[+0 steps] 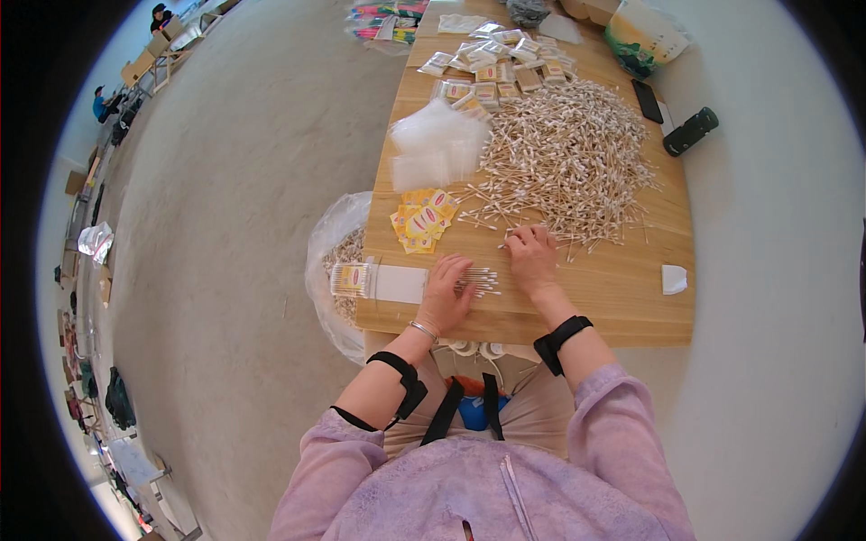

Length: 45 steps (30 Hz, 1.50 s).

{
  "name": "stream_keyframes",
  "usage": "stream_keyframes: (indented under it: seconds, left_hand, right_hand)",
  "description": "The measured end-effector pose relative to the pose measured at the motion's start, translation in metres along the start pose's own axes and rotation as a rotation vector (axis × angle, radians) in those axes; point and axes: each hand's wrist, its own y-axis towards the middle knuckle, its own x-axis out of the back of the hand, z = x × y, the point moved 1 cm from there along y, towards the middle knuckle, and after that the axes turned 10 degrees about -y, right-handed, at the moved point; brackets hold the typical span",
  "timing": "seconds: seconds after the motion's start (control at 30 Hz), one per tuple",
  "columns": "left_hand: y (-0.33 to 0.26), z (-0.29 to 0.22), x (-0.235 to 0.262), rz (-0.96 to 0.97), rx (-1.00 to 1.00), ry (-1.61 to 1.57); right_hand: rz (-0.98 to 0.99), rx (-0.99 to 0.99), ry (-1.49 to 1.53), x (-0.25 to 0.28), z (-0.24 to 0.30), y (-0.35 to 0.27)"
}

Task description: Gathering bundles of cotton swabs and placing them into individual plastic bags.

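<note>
The left hand [446, 293] lies flat, fingers together, on a small bundle of cotton swabs [480, 281] whose long axis runs left-right on the worktop [622, 298], while the right hand [532, 257], loosely open and empty, rests just beyond, nearer the large swab pile [568, 153].

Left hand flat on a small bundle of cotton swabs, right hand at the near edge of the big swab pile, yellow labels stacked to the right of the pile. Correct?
Not quite. The head view shows the yellow labels stacked to the left of the big swab pile, not the right. The rest holds: left hand flat on the small bundle of cotton swabs, right hand at the pile's near edge.
</note>
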Motion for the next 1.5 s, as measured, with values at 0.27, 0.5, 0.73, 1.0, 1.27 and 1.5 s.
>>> stream_keyframes:
  seconds: [0.27, 0.5, 0.73, 1.0, 1.27, 1.5]
  left_hand:
    - [0.003, 0.0, 0.003, -0.133, 0.114, -0.13]
    - [0.004, 0.003, 0.004, -0.133, 0.1, -0.115]
    - [0.002, 0.004, 0.006, -0.124, 0.087, -0.105]
    - [0.004, 0.004, 0.007, -0.117, 0.207, -0.235]
    - [0.042, -0.031, 0.022, -0.203, 0.126, -0.072]
    - [0.049, -0.036, 0.027, -0.273, 0.386, -0.657]
  right_hand:
    - [0.053, -0.077, 0.115, -0.011, 0.004, 0.002]
    - [0.119, -0.041, 0.096, -0.005, -0.011, 0.0]
    - [0.281, 0.064, -0.074, 0.011, -0.005, 0.004]
    - [0.186, -0.032, 0.219, 0.02, 0.0, 0.005]
    - [0.044, -0.172, 0.675, 0.034, 0.024, 0.01]
    - [0.073, -0.278, 0.963, 0.055, 0.054, 0.012]
